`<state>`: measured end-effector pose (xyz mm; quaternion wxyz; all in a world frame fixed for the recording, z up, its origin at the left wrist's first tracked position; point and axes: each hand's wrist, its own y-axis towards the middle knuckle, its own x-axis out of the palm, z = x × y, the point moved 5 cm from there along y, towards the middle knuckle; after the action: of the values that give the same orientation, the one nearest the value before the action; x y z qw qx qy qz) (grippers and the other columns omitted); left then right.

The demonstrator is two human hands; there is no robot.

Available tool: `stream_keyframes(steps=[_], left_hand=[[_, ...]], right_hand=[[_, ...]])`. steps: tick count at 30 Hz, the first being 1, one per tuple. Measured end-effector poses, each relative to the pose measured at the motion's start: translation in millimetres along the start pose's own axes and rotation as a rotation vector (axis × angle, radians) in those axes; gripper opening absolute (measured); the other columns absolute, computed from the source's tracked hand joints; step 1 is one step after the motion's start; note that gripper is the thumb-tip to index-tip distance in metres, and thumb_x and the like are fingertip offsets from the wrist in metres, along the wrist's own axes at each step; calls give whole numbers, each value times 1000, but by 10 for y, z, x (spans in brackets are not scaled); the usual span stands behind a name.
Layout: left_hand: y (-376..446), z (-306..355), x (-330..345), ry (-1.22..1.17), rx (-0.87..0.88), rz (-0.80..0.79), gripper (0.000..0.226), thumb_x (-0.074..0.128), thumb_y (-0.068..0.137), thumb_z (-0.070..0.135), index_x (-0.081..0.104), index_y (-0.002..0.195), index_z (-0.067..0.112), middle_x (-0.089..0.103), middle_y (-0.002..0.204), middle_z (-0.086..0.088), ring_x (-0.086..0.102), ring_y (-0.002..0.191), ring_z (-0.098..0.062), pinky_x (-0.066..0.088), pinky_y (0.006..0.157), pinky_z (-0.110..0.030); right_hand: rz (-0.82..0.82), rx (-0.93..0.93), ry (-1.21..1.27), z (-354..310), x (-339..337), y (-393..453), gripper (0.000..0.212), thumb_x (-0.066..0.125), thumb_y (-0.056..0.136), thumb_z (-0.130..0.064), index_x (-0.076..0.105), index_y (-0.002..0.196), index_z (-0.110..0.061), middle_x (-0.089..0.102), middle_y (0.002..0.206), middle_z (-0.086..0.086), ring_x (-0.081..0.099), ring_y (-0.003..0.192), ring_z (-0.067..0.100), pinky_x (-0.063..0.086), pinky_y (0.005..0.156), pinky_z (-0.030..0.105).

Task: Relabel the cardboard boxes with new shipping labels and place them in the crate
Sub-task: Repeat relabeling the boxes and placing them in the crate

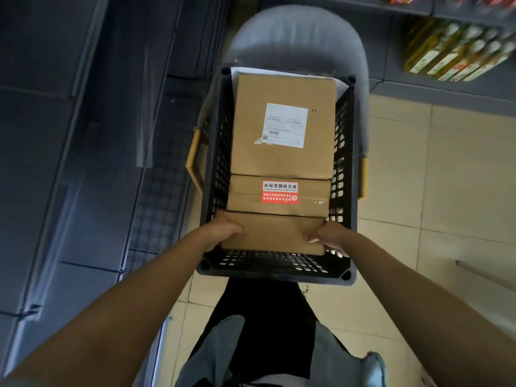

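We reached forward with both arms, our left hand and right hand each gripping an end of the nearest box, fingers curled over its top. It sat in the black crate, long axis running left to right. We counted three boxes: behind it the red-stickered box, then the large box bearing one white label, lying lengthwise away from us.
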<state>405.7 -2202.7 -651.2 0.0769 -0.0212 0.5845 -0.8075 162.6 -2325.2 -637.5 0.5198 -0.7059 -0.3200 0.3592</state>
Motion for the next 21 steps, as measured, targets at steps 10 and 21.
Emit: stream_keyframes(steps=[10, 21], left_hand=[[-23, 24, 10, 11, 30, 17, 86, 74, 82, 22, 17, 147, 14, 45, 139, -8, 44, 126, -26, 38, 108, -42], [-182, 103, 55, 61, 49, 65, 82, 69, 86, 24, 16, 148, 13, 43, 140, -10, 44, 126, -27, 38, 107, -42]], right_hand=[[-15, 42, 7, 57, -50, -2, 59, 72, 82, -8, 45, 135, -3, 51, 135, 15, 48, 123, 33, 39, 107, 47], [169, -53, -157, -44, -30, -131, 45, 71, 82, -9, 53, 123, -1, 56, 124, 17, 53, 114, 31, 46, 97, 39]])
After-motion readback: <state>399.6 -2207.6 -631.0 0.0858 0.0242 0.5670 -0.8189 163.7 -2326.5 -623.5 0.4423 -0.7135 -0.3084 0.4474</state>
